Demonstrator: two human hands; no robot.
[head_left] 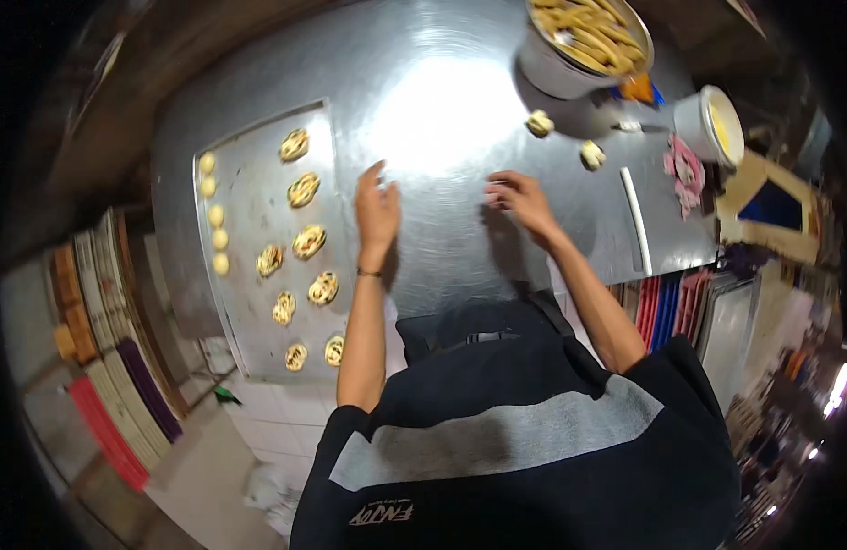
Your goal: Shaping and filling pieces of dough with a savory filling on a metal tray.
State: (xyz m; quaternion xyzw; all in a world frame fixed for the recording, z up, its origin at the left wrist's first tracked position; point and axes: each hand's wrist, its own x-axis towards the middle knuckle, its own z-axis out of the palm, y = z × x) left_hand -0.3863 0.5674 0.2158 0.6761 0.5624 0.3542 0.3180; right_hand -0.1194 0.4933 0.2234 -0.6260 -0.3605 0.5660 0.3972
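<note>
Over the steel table (432, 229) both hands hover apart with nothing in them. My left hand (377, 213) is open beside the right edge of a metal baking tray (249, 192), its fingers pointing away from me. My right hand (522, 202) is open too, fingers partly curled and reaching leftward. On the tray lie several twisted, dark-streaked dough pieces (303, 190), and a column of small round dough balls (216, 216) runs down its left side. Two knotted dough lumps (540, 123) rest beyond my right hand.
A large pot (561, 73) of yellow strips stands at the far right. Near it are a white bucket (703, 128) with yellow contents, a brush (639, 126), a pink cloth (685, 174) and a white rolling pin (636, 220). Stacked coloured trays (671, 302) sit below the table's right edge.
</note>
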